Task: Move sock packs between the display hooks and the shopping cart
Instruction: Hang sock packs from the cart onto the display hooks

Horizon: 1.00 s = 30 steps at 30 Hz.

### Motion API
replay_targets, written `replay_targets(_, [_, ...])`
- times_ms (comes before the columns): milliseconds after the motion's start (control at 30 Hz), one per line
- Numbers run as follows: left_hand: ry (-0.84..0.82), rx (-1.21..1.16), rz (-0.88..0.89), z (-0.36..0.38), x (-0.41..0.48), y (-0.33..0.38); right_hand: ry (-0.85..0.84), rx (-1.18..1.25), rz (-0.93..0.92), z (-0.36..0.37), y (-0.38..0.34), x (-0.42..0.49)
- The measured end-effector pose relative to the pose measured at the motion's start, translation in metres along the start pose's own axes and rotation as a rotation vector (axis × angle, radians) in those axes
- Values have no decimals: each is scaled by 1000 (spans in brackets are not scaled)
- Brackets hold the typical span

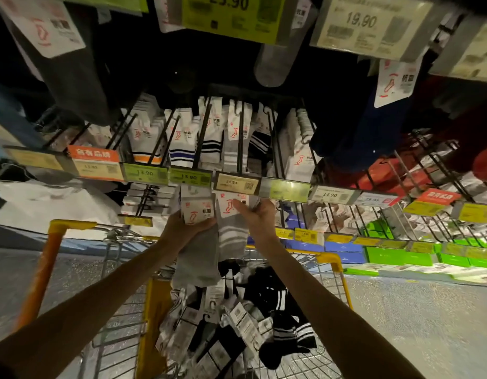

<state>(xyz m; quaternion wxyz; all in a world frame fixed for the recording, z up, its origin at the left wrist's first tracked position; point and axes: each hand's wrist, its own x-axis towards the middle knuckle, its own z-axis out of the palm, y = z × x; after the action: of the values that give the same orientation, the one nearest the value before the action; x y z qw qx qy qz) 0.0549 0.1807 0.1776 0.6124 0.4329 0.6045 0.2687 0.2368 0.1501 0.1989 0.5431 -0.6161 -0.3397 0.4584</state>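
Right hand is pinched on grey white-striped sock pack, hung vertical just below tip of black wire display hook; plain grey sock pack is gripped by left hand, above yellow shopping cart.

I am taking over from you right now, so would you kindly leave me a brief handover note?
Left hand: grips a plain grey sock pack by its card.
Right hand: pinches a striped grey sock pack beside it.
Both packs hang just below the price tags, above the shopping cart.
Done: a heap of packs lies in the cart; the display hooks carry many more.
Left: the two held packs are neither hooked nor in the cart; which way they go, I cannot tell.
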Motion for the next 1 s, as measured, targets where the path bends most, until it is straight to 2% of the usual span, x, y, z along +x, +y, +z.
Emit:
replay_targets(367, [-19, 8, 24, 2, -9, 8, 45, 127, -14, 1, 4, -7])
replay_targets(600, [-77, 22, 7, 1, -10, 13, 46, 131, 81, -1, 4, 0])
replay_targets(733, [24, -12, 7, -5, -1, 13, 46, 34, 104, 5, 1, 13])
replay_targets(833, [104, -10, 20, -7, 8, 13, 110, -101, 77, 12, 2, 26])
replay_targets(900, [108, 24, 18, -7, 14, 12, 118, -185, 118, 17, -3, 35])
replay_targets(1000, [96, 81, 4, -4, 18, 9, -44, -465, 277, 15, 8, 53])
